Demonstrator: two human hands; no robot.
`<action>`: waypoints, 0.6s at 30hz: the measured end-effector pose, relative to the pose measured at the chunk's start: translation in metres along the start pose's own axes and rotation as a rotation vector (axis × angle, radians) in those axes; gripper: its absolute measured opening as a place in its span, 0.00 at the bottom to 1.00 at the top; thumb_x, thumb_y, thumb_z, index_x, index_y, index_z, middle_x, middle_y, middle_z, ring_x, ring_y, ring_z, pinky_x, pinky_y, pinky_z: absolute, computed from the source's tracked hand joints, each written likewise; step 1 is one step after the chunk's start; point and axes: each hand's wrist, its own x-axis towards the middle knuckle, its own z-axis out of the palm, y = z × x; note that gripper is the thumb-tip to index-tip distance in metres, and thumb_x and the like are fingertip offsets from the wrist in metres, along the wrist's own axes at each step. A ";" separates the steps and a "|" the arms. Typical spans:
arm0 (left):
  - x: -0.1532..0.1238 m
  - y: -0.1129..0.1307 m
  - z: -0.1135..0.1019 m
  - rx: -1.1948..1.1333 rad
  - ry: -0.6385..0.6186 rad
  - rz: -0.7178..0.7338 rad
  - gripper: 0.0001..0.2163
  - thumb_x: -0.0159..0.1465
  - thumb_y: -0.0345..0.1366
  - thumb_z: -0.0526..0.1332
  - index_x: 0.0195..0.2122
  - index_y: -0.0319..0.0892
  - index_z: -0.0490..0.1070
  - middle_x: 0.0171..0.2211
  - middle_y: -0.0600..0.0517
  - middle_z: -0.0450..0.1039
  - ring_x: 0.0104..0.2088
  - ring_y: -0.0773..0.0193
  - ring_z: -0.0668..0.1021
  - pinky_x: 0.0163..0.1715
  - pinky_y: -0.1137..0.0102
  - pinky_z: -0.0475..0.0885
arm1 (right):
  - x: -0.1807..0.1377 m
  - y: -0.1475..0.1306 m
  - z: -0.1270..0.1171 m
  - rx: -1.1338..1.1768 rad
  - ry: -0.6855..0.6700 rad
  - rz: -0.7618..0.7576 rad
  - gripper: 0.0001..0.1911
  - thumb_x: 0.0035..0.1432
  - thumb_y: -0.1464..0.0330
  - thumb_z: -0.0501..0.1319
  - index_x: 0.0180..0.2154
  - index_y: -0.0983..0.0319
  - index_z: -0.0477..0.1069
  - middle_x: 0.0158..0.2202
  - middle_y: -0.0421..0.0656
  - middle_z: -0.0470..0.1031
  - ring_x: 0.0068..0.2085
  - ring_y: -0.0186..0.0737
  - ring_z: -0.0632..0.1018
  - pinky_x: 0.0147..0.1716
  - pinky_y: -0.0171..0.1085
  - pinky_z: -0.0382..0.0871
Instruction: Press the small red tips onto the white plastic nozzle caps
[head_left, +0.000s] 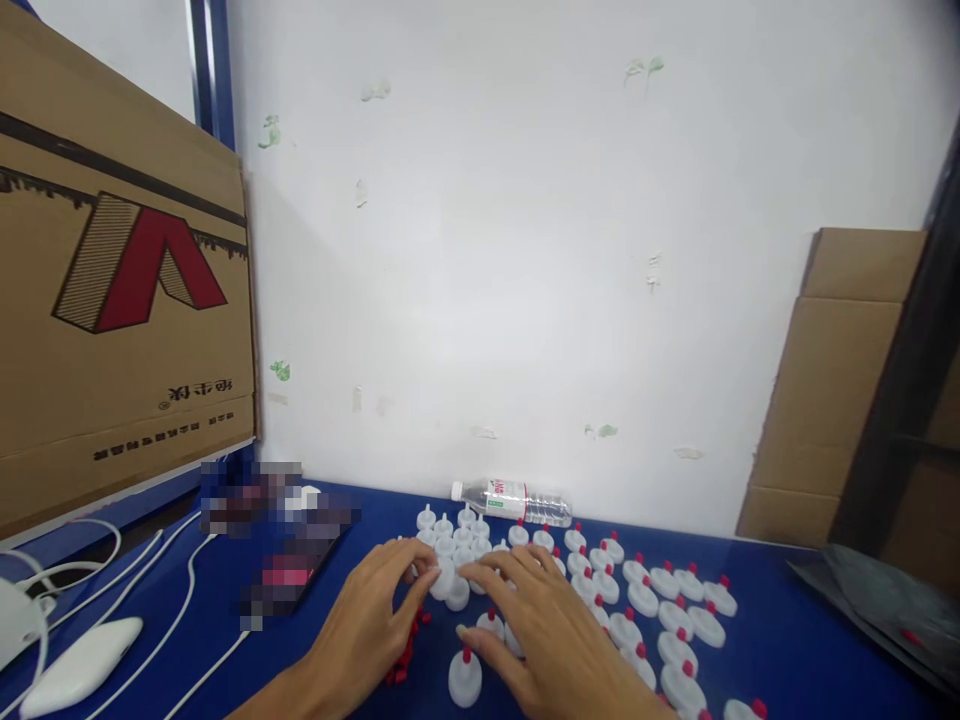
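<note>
My left hand (371, 610) pinches a white plastic nozzle cap (444, 580) between thumb and fingertips. To its right, my right hand (544, 625) has its thumb and fingers apart, with the index fingertip close to that same cap; I cannot tell whether it touches. Behind both hands stands a cluster of white nozzle caps (444, 546) with bare spouts. A white cap with a red tip (465, 680) rests below the right thumb. Small loose red tips (401, 665) lie beside the left hand, partly hidden by it.
Many red-tipped caps (643, 597) spread over the blue table (330, 650) to the right. A clear water bottle (517, 502) lies along the wall. Left are a phone (311, 560), white cables (191, 590) and a large carton (127, 270). A grey plastic bag (877, 610) lies far right.
</note>
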 end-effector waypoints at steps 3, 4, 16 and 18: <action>-0.003 0.015 -0.003 -0.204 0.004 0.031 0.10 0.73 0.43 0.57 0.39 0.47 0.74 0.35 0.55 0.77 0.36 0.61 0.78 0.40 0.70 0.71 | 0.002 -0.001 0.007 -0.024 0.077 -0.082 0.26 0.69 0.57 0.60 0.65 0.53 0.60 0.60 0.43 0.74 0.58 0.49 0.75 0.62 0.53 0.62; -0.004 0.018 -0.003 -0.244 0.004 0.042 0.09 0.73 0.43 0.58 0.39 0.47 0.74 0.34 0.55 0.78 0.36 0.62 0.78 0.40 0.71 0.71 | 0.003 -0.001 0.011 -0.025 0.102 -0.117 0.24 0.69 0.59 0.61 0.63 0.54 0.62 0.57 0.42 0.76 0.55 0.48 0.77 0.62 0.52 0.63; -0.004 0.002 -0.005 0.244 -0.052 0.171 0.09 0.62 0.27 0.62 0.42 0.46 0.72 0.50 0.45 0.69 0.51 0.48 0.71 0.50 0.52 0.70 | 0.006 -0.005 0.003 -0.003 0.288 -0.173 0.14 0.67 0.71 0.58 0.53 0.57 0.69 0.41 0.43 0.80 0.42 0.44 0.80 0.56 0.50 0.65; -0.007 0.000 0.000 0.285 -0.057 0.181 0.09 0.61 0.26 0.62 0.40 0.45 0.72 0.50 0.45 0.69 0.51 0.47 0.71 0.51 0.51 0.69 | 0.006 -0.005 0.004 0.004 0.285 -0.174 0.15 0.67 0.71 0.59 0.54 0.57 0.69 0.42 0.43 0.81 0.42 0.44 0.80 0.58 0.51 0.65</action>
